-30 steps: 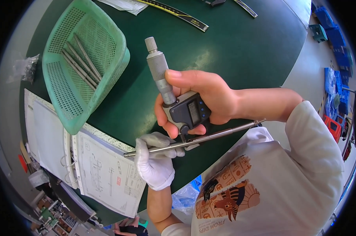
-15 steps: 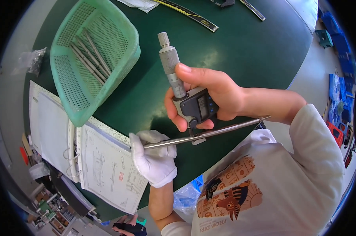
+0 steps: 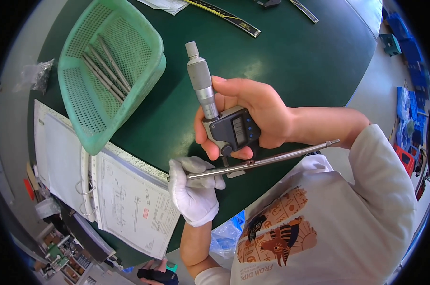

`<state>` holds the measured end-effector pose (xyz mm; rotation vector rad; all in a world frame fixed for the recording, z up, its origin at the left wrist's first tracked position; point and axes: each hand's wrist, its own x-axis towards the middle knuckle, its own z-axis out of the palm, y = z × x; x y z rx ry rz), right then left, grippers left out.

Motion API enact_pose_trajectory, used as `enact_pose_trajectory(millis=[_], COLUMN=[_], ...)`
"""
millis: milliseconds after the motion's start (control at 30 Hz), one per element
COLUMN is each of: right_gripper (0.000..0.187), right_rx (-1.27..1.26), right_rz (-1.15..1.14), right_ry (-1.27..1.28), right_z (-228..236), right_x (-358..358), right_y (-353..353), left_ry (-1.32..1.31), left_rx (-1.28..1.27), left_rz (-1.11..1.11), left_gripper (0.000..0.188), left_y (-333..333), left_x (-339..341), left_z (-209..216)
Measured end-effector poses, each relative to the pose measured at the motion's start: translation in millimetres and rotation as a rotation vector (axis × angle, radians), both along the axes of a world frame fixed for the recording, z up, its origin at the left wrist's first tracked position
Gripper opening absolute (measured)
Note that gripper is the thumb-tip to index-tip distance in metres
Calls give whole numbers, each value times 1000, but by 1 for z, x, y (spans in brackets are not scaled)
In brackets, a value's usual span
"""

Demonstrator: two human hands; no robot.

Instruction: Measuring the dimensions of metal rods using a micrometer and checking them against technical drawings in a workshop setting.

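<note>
My left hand (image 3: 196, 190), in a white glove, pinches a thin, shiny metal rod (image 3: 281, 156) near its left end. The rod slants up to the right toward its stepped, narrower tip. My bare right hand (image 3: 265, 111) is wrapped round a digital micrometer (image 3: 227, 127), its grey thimble pointing up and away, its small screen facing up. The rod passes between the micrometer's jaws, just below the black body. Whether both measuring faces touch the rod, I cannot tell.
A green perforated plastic basket (image 3: 146, 78) holding several metal rods stands at the far left. Below it lies an open ring binder (image 3: 125, 194) with drawings. A steel rule (image 3: 224, 18) lies on the green table (image 3: 310, 61), with papers (image 3: 165, 4) beside it.
My left hand has moved right, sliding the rod right through the micrometer's jaws. The micrometer has shifted slightly left and turned a little. Both hands keep their hold.
</note>
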<state>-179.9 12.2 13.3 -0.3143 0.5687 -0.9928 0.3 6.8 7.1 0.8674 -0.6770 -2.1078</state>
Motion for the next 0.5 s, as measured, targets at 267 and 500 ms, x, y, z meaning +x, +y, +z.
enact_pose_trajectory(millis=[267,500], right_gripper=[64,62], right_rx=[-2,-20], right_rz=[24,42], right_ry=[92,99], right_z=[1,1], right_x=[2,0], right_y=[0,0], left_ry=[0,34], left_rx=[2,16], left_rz=[-27,-30], left_gripper=[41,39], left_y=[1,1], left_x=[1,2], left_z=[0,-1])
